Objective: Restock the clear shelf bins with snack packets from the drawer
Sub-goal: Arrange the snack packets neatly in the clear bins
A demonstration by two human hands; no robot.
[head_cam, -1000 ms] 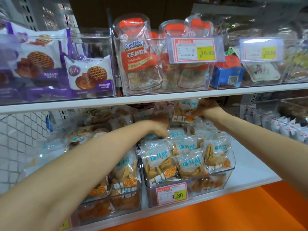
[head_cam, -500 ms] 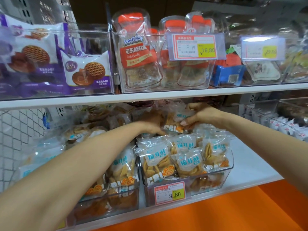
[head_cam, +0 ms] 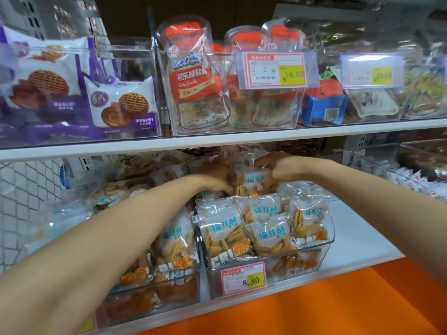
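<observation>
Clear plastic bin (head_cam: 324,257) w/ the 8.80 tag (head_cam: 243,279) sits on the lower shelf (head_cam: 362,247), its front rows full of packets (head_cam: 225,228) standing upright. Both hands work at the bin's back, under the upper shelf (head_cam: 242,140). R hand (head_cam: 278,168) pinches the top of one packet (head_cam: 254,181), fingers curled round its seal. That packet stands upright just behind the front rows. L hand (head_cam: 216,174) is at the packet's left side, fingers bent down among the bags. It's too blurred to tell if it grips anything or only steadies.

Step in hand, prob.: seating this packet in the back row. To do it well:
- Keep it upright, label facing front like the rest.
- Slide it straight down into the gap, not onto the top of the pile.
- Use the L hand to hold the neighbours apart so nothing tips fwd.
- Let go only once the base is down.
- Headroom under the upper shelf looks tight, so keep wrists low.

Second bin (head_cam: 154,296) sits just left, also stocked. Drawer not in view.
</observation>
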